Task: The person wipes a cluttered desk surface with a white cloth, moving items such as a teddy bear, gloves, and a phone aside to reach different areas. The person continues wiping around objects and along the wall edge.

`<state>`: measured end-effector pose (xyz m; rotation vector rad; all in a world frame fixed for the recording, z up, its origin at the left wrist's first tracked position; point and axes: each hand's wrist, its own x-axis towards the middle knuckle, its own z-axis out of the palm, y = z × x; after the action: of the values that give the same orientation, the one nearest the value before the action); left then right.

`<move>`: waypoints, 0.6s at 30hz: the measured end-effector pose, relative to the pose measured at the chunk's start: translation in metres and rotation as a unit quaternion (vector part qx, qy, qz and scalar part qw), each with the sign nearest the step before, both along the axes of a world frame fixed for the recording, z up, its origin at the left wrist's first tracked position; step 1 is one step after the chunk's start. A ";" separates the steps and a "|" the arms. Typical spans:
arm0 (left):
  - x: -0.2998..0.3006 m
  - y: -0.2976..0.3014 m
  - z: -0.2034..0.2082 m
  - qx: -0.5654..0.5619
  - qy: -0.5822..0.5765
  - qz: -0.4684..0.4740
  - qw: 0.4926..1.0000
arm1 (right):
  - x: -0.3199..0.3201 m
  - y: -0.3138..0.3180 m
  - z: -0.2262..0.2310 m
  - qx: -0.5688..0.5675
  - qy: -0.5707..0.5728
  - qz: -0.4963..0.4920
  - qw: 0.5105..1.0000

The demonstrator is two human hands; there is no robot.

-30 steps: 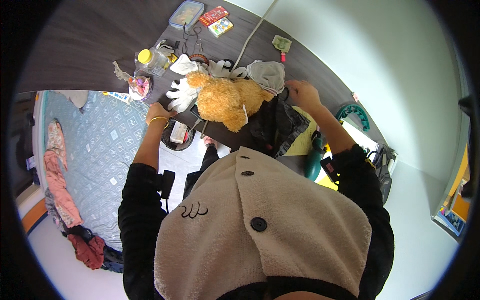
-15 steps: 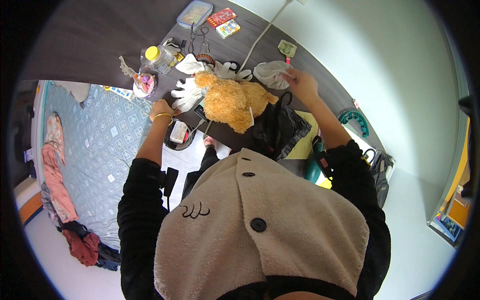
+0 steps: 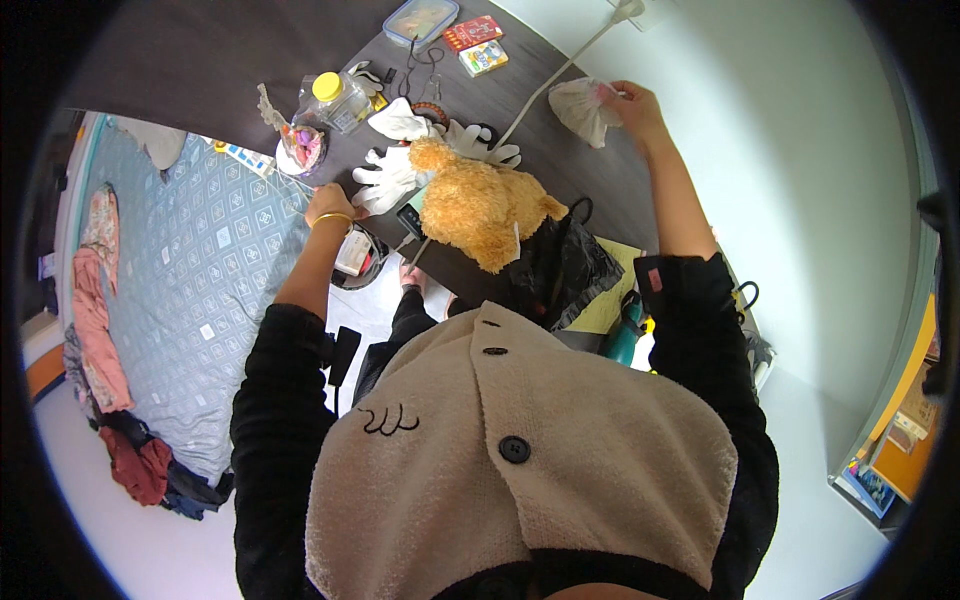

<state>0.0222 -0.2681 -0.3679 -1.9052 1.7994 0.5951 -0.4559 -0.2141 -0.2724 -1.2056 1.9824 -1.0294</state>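
Observation:
In my right hand (image 3: 636, 110) a thin white cloth (image 3: 580, 112) is pinched by its edge and hangs to the left, above the far right of the desk. A pinkish patch shows at its upper right. My left hand (image 3: 330, 203), a yellow bangle at its wrist, sits at the desk's left edge with curled fingers; what they hold, if anything, is hidden. Beside it lies a white glove (image 3: 383, 182). A fluffy orange-brown plush toy (image 3: 470, 210) rests mid-desk against several white gloves, with a black plastic bag (image 3: 565, 265) to its right.
A yellow-lidded clear jar (image 3: 342, 105) and a decorated basket (image 3: 300, 150) stand at left. Farther back are a lidded food box (image 3: 420, 22) and two small boxes (image 3: 478, 45). A grey cable (image 3: 545, 88) crosses the desk. A bin (image 3: 360, 262) stands below the left edge.
My right hand has lifted the white cloth up and away from the toy. The small green tray with its pink handle no longer shows plainly. My left hand stays at the desk edge.

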 end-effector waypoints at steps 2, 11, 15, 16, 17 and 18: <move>0.000 0.001 0.001 0.002 -0.002 -0.003 1.000 | -0.014 -0.014 0.000 0.005 -0.064 -0.038 0.997; -0.002 0.000 0.000 0.010 -0.003 0.010 1.000 | -0.070 -0.008 -0.053 -0.012 0.124 -0.157 0.980; 0.000 0.000 -0.002 0.008 0.001 -0.006 1.000 | -0.061 0.053 -0.083 0.139 0.180 -0.104 0.968; 0.000 0.000 -0.002 0.005 0.001 -0.008 1.000 | -0.058 0.070 -0.091 0.127 0.196 -0.128 0.964; 0.000 0.000 -0.002 0.002 0.005 0.000 1.000 | -0.052 0.085 -0.102 0.096 0.212 -0.135 0.963; 0.000 0.000 -0.001 0.003 0.005 -0.002 1.000 | -0.046 0.098 -0.113 0.068 0.227 -0.143 0.961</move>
<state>0.0221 -0.2685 -0.3688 -1.8968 1.8058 0.6088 -0.5019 -0.1161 -0.3853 -1.1787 2.6010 -0.7750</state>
